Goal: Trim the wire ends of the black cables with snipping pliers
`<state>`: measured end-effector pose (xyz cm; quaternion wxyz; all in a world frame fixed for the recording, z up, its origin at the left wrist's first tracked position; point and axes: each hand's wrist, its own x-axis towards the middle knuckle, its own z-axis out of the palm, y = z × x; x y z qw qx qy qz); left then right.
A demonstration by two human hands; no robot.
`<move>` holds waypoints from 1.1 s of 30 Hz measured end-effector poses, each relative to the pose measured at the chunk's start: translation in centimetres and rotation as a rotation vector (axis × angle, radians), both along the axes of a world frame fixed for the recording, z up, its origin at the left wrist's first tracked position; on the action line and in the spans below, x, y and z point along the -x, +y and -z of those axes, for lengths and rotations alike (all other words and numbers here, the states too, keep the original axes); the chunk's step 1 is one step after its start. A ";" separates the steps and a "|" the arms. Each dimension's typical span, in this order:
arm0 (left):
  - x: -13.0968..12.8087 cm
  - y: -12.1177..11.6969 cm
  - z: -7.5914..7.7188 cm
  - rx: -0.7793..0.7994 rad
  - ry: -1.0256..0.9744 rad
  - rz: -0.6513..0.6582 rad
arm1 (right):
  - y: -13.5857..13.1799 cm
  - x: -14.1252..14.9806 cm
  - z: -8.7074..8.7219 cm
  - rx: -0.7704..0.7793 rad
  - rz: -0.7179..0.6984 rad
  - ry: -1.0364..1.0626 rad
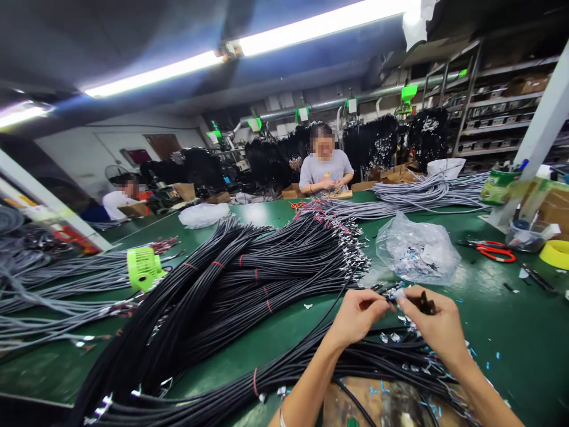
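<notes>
Green table bears banded black cables, their ends judged already bared; a nearer bundle lies below. Left hand and right hand pinch one cable end, judged unfinished; detail too small to verify.

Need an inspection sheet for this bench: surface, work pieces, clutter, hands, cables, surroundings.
Surface: green tabletop, strewn with white and blue scraps.
Work pieces: black cable bundles, bound with red ties.
Clutter: plastic bag containing scraps, red-handled scissors.
Hands: left hand and right hand close together, both pinching small parts; details too small to tell.
Cables: grey cables at far side and left edge.
Surroundings: person opposite, another at left, loaded shelves, lit ceiling light.
</notes>
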<state>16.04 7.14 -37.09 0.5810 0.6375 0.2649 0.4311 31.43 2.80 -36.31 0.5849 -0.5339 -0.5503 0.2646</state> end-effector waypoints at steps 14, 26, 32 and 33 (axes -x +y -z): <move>1.3 -1.4 -1.6 -0.617 0.237 -0.435 | 0.0 0.8 0.8 0.066 -0.233 -0.114; 1.7 -1.5 -1.9 -0.653 0.236 -0.495 | 0.0 1.0 0.9 -0.002 -0.161 -0.211; 1.7 -1.6 -1.9 -0.668 0.236 -0.488 | 0.0 0.9 0.7 0.013 -0.145 -0.223; 1.7 -1.6 -1.9 -0.673 0.237 -0.487 | 0.0 0.9 0.7 0.013 -0.143 -0.225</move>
